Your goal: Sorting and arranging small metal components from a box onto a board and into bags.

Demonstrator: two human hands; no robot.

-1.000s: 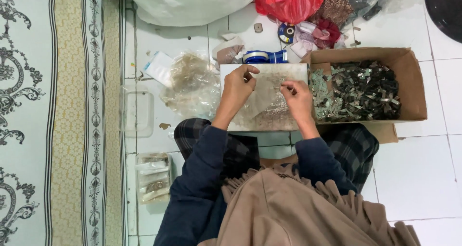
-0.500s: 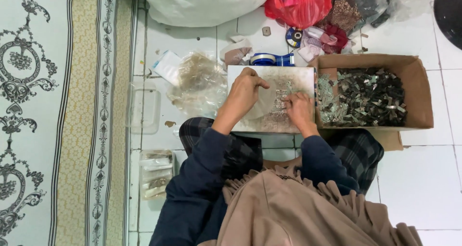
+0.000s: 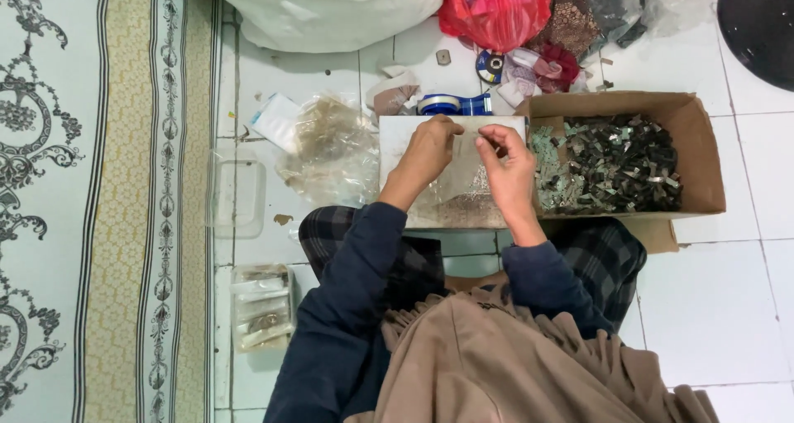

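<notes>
White tiled floor carries cardboard box (open), bags, tape.

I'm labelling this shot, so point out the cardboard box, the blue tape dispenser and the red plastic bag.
cardboard box [image 3: 703, 154]: head view, on its right wall.
blue tape dispenser [image 3: 451, 104]: head view, on the middle of its blue body.
red plastic bag [image 3: 495, 8]: head view, on the middle of its bulging front.

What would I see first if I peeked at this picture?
Probably the cardboard box full of small dark metal bits on the right. Next to it, the left hand and right hand meet over a pale board, pinching something tiny. A bright red bag sits up top.
</notes>
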